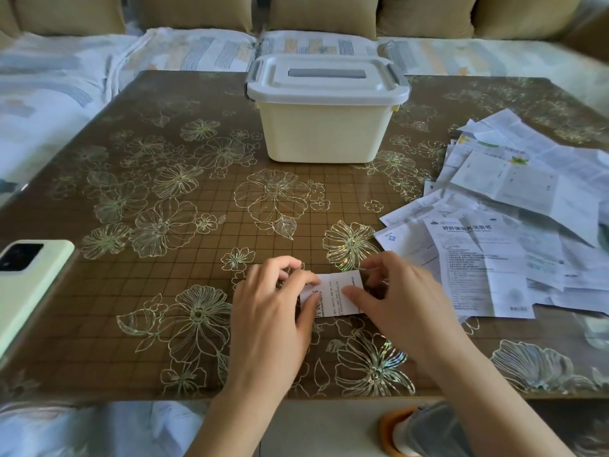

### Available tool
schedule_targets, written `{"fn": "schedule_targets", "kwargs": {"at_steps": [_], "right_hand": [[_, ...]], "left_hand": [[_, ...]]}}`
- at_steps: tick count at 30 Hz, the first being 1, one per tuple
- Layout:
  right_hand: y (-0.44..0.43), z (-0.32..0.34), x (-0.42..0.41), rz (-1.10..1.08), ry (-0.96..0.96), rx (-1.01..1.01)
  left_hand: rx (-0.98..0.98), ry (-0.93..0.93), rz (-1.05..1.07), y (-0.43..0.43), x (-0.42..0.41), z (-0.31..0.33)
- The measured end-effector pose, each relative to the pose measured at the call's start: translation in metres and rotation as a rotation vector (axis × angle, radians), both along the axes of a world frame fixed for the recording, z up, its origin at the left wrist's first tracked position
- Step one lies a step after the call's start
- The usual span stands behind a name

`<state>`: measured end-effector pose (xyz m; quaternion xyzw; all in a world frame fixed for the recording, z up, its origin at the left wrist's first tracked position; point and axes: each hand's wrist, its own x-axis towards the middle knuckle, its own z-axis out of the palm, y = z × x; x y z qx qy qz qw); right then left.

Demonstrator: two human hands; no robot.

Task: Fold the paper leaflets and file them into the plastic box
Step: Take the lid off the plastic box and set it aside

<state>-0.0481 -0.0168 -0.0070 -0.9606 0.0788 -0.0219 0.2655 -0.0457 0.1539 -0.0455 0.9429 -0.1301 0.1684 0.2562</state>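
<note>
Facing up with its print showing, a small folded leaflet point(334, 293) is held from both ends at the near centre of the table point(204, 258); contact with the surface cannot be told. Its left end is pinched by the left hand point(273, 311), fingers curled over the far edge, thumb at the near side. Its right end is gripped by the right hand point(398, 298), thumb pressed on the printed face. The plastic box point(324, 130) is seen at far centre, well apart from the leaflet, lid point(326, 79) on. A loose pile of unfolded leaflets point(514, 225) is spread along the right side. A pale green phone point(29, 282) is noted at the near left edge.
</note>
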Motion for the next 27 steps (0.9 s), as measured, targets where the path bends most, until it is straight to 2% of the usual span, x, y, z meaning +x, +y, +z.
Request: {"fn": "schedule_targets", "kwargs": {"at_steps": [8,12,14,18,20,23,25,27], "right_hand": [[0.008,0.008,0.0,-0.008,0.141,-0.039],[0.008,0.009,0.003,0.039,0.088,-0.034],[0.005,0.012,0.009,0.08,0.062,0.059],[-0.002,0.025,0.037,0.193,0.099,0.481],[-0.008,0.034,0.056,0.212,0.104,0.523],[-0.022,0.051,0.096,0.151,0.021,0.52],[-0.037,0.061,0.128,0.019,-0.134,0.347],[-0.048,0.071,0.159,-0.151,-0.294,0.257]], "left_hand": [[0.011,0.0,-0.006,-0.001,0.0,0.003],[-0.026,0.131,-0.013,0.003,0.007,0.014],[-0.052,0.191,-0.058,0.004,0.015,0.028],[-0.069,0.299,-0.194,0.002,0.046,0.067],[-0.114,0.318,-0.217,0.001,0.064,0.082],[-0.241,0.269,-0.131,0.007,0.099,0.096],[-0.328,0.176,0.017,0.015,0.13,0.104],[-0.363,0.049,0.209,0.026,0.16,0.111]]}}
